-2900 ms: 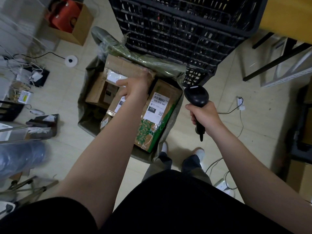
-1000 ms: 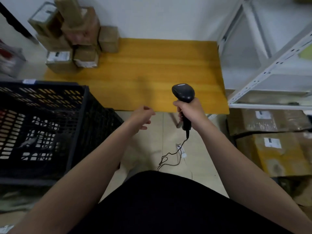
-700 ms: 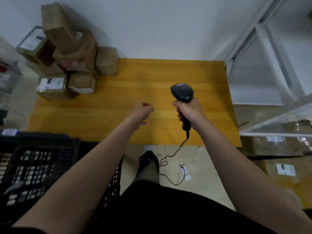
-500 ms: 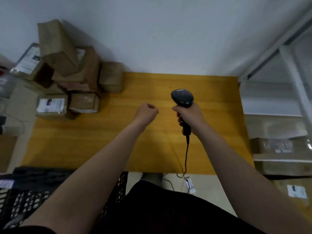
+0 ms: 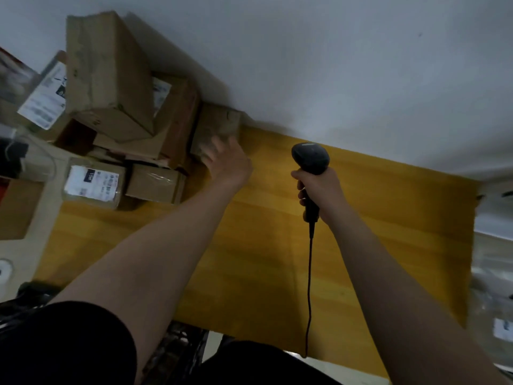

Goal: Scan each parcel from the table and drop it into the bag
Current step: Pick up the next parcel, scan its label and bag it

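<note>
The left grip point(image 5: 230, 163) is extended over the yellow wooden bench point(image 5: 374, 232) with its fingers point(image 5: 215, 151) spread and motion-blurred. The fingertips overlap the near face of a small brown parcel point(image 5: 219, 122), but contact cannot be confirmed. This parcel stands at the far edge of the bench against the white wall point(image 5: 333, 65), directly beyond the left grip. The right grip point(image 5: 319, 188) is closed around the handle of a black scanner point(image 5: 310, 159), which is held upright with its head above the knuckles. A black cable point(image 5: 309, 273) hangs from the base of the handle, below the right grip, and runs down past the near edge of the bench. The two grips are apart, the right grip level with the left and to its right. Further parcels are stacked to the left of the left grip: a tall carton point(image 5: 108, 79) leaning on top, a labelled parcel point(image 5: 93, 182) at the front, and a plain taped carton point(image 5: 154, 183) just beside it, on the side nearer the left grip. A black crate point(image 5: 172, 354) shows beneath the left forearm, on the near side of the bench.
</note>
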